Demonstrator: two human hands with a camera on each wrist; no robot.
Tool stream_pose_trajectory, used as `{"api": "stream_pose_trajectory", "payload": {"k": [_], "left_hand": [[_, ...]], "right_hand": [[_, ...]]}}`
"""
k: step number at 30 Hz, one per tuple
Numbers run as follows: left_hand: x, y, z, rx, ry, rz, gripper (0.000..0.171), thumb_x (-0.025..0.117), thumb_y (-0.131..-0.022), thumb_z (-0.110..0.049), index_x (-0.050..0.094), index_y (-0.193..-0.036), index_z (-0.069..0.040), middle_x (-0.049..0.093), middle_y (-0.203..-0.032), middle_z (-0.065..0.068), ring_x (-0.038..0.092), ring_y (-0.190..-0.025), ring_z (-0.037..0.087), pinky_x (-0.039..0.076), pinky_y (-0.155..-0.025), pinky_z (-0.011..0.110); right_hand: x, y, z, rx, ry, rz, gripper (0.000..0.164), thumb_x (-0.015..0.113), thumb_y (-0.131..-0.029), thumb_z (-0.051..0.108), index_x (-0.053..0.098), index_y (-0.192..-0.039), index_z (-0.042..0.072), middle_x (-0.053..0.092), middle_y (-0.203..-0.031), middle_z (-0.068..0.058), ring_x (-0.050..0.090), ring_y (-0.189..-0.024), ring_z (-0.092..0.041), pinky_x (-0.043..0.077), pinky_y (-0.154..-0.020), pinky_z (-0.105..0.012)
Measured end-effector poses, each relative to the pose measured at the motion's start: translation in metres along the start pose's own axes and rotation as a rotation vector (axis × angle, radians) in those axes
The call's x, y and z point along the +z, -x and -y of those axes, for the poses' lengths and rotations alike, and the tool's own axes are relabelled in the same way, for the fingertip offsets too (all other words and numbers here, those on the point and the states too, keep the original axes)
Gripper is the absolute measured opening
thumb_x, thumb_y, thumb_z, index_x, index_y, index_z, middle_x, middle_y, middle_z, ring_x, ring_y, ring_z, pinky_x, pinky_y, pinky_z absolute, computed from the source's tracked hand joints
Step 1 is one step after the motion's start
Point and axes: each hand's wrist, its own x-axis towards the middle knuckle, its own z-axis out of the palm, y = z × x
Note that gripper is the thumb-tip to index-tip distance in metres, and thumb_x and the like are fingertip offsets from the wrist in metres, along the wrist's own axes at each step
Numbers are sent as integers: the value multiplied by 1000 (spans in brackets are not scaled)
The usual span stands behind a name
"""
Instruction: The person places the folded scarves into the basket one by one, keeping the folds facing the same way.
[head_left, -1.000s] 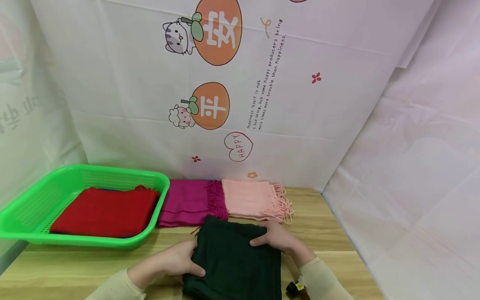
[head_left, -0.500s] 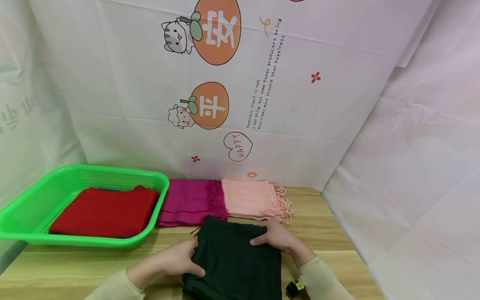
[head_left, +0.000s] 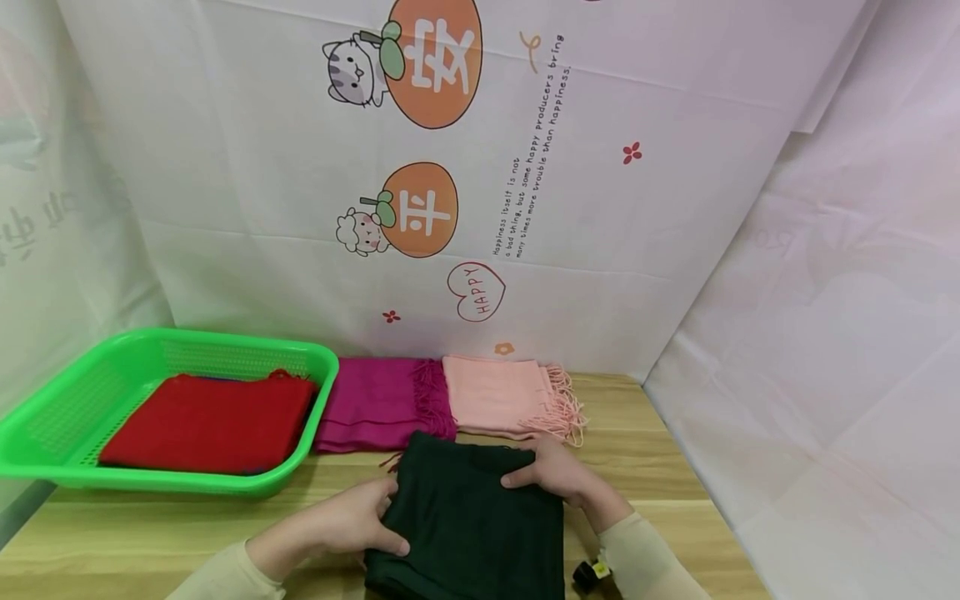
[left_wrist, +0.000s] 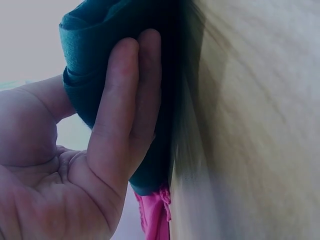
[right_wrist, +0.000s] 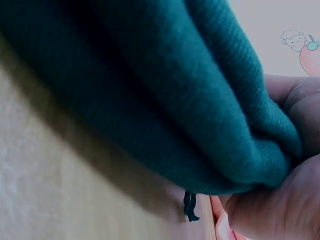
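A folded dark green scarf [head_left: 472, 517] lies at the front of the table. My left hand [head_left: 352, 518] grips its left edge, thumb on top. In the left wrist view, fingers [left_wrist: 120, 95] reach along the scarf's underside near the wood. My right hand [head_left: 551, 473] holds the far right corner with the thumb on top; its other fingers are mostly hidden behind the cloth. The right wrist view shows the scarf's thick folded layers [right_wrist: 175, 100] pressed into that hand, and a short dark tassel [right_wrist: 190, 206] hangs below.
A green plastic basket [head_left: 52, 471] at the left holds a folded red scarf [head_left: 213, 425]. Folded magenta [head_left: 375, 400] and pink [head_left: 491, 396] fringed scarves lie along the back wall. A small black object with a yellow label [head_left: 588, 575] is by the right sleeve.
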Motion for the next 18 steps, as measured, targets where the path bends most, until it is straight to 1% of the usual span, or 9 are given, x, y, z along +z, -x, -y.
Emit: {"api": "stream_pose_trajectory", "payload": {"k": [2, 5, 8, 10, 14, 18], "left_hand": [[0, 1, 0, 12, 27, 10, 79, 90, -91, -4, 45, -153, 16, 69, -136, 25, 65, -128, 40, 56, -105, 61], [0, 3, -2, 36, 56, 26, 75, 89, -91, -2, 47, -151, 15, 72, -131, 22, 68, -123, 37, 59, -102, 58], [-1, 4, -3, 54, 56, 30, 74, 89, -91, -3, 48, -150, 14, 73, -128, 19, 70, -120, 35, 59, -101, 57], [-1, 5, -4, 51, 53, 27, 76, 89, -91, -5, 48, -152, 14, 73, -130, 18, 70, -120, 35, 59, -102, 57], [-2, 8, -8, 26, 49, 14, 85, 91, -91, -8, 43, -157, 16, 71, -133, 18, 70, -121, 35, 59, -102, 57], [-2, 10, -11, 29, 42, 12, 88, 91, -91, -8, 41, -158, 17, 71, -128, 16, 71, -116, 33, 61, -98, 55]], "right_hand": [[-1, 0, 1, -12, -15, 9, 55, 95, -91, 22, 76, -140, 5, 73, -140, -11, 70, -122, -25, 60, -103, -45], [-2, -1, 2, -40, -37, 25, 46, 94, -92, 21, 80, -133, 7, 78, -128, -8, 73, -113, -24, 61, -96, -39], [-3, -1, 3, -57, -47, 29, 41, 94, -92, 20, 81, -129, 9, 80, -121, -5, 74, -108, -22, 62, -92, -36], [-3, 0, 3, -62, -52, 34, 41, 93, -93, 19, 81, -130, 8, 81, -122, -5, 75, -108, -21, 62, -93, -36], [-4, 3, 6, -58, -63, 33, 47, 93, -93, 19, 78, -136, 8, 79, -127, -6, 74, -112, -22, 62, -95, -36], [-6, 5, 7, -63, -95, 49, 51, 92, -94, 18, 75, -141, 7, 78, -130, -8, 75, -113, -24, 62, -95, -36]]}}
